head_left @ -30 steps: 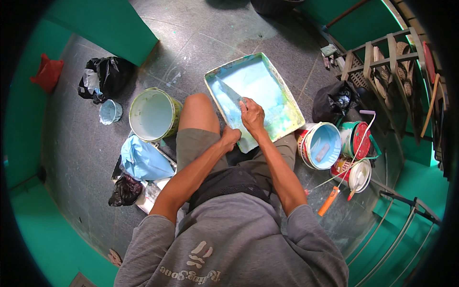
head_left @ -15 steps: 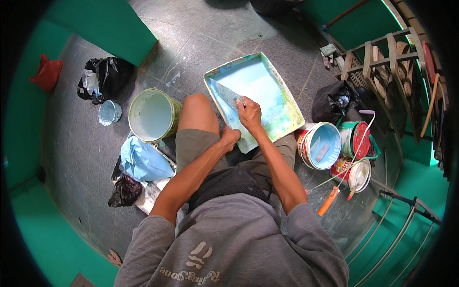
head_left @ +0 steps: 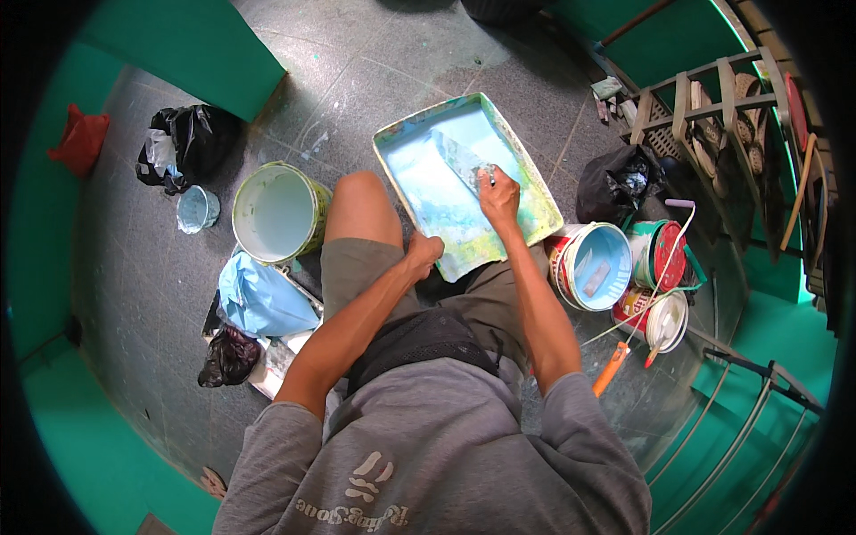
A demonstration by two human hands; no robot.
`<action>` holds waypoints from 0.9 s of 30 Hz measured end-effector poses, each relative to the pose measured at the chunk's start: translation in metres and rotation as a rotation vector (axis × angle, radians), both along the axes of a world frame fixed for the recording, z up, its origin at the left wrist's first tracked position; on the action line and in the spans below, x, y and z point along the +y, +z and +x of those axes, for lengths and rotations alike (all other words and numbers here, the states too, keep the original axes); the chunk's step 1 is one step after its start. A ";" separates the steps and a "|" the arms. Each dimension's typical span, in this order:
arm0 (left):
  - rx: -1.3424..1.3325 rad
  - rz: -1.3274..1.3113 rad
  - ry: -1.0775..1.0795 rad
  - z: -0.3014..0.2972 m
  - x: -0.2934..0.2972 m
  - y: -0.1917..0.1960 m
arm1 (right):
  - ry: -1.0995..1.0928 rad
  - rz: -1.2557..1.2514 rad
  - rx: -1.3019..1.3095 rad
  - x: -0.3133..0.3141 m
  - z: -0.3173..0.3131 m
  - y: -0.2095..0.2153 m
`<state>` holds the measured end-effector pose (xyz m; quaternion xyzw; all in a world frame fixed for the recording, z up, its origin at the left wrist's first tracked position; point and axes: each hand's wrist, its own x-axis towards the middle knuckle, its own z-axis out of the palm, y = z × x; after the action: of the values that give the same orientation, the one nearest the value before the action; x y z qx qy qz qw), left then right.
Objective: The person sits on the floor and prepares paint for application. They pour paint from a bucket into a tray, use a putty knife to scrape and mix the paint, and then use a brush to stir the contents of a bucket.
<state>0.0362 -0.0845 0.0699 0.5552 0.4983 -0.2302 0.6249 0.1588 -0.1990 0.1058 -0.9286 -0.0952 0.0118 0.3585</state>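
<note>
A rectangular paint tray [head_left: 525,157] smeared with green and yellow rests tilted over my lap. Light blue paint [head_left: 415,159] coats its inside. My right hand [head_left: 499,196] is closed round the handle of a broad putty knife [head_left: 457,161], whose paint-covered blade points to the far left over the middle of the tray. At the tray's near left edge, my left hand [head_left: 426,253] grips the rim, its fingertips partly hidden.
Left of my knee stands a bucket [head_left: 323,217] of pale paint, with a small blue-stained cup [head_left: 198,210] beyond. An open bucket [head_left: 555,259], a red-lidded can [head_left: 669,254] and a paint roller [head_left: 612,369] lie right. A rack [head_left: 729,98] holds shoes.
My right hand has moved right and slightly away, taking the putty knife's blade from the tray's left side to its middle. My left hand keeps its grip on the rim.
</note>
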 end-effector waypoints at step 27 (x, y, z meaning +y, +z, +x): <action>0.036 -0.125 -0.094 0.001 0.002 -0.010 | -0.527 0.490 0.289 -0.079 -0.069 -0.003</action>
<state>0.0368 -0.0829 0.0599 0.5337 0.4676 -0.2999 0.6376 0.0901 -0.2784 0.1024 -0.7970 0.1980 0.0272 0.5700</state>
